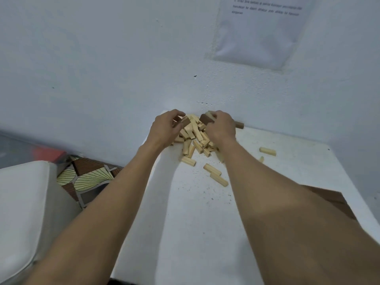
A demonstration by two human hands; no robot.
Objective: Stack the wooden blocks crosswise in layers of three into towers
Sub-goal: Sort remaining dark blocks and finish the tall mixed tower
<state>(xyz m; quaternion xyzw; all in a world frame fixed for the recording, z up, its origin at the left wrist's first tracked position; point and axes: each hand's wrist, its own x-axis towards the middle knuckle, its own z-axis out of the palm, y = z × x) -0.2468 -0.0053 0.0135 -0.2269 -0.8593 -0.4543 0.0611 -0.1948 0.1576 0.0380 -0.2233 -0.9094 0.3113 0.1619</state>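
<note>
A white cushioned seat (24,202) fills the lower left corner, and beside it lies a patterned floor (88,177) with cream fan shapes and brown panels. Next comes a white rectangular table (195,233), speckled with dark crumbs and pushed against a pale painted wall (102,58).

At the table's far edge the left hand (166,126) curls its fingers and thumb round a short rectangular wooden block (185,121), whose end face looks brown in shadow. Just right of it sits the heap of pale wooden blocks (195,136). They are small, light yellow-tan sticks with squared ends, lying jumbled at all angles against the wall, with no layer or tower built. The right hand (221,128) rests on the heap's right side, its fingers bent down and clamped over a second wooden block (206,119), which also shows a dark end.

Nearer the camera, three loose pale blocks (212,169) lie flat on the table between the forearms, two of them touching end to side. Further right lies a single loose block (267,151), well apart from the heap, and another shaded block (239,125) sits by the wall.

A flat brown cardboard piece (333,200) shows past the right forearm. On the wall above hangs a white printed paper sheet (261,29), its text too blurred to read.
</note>
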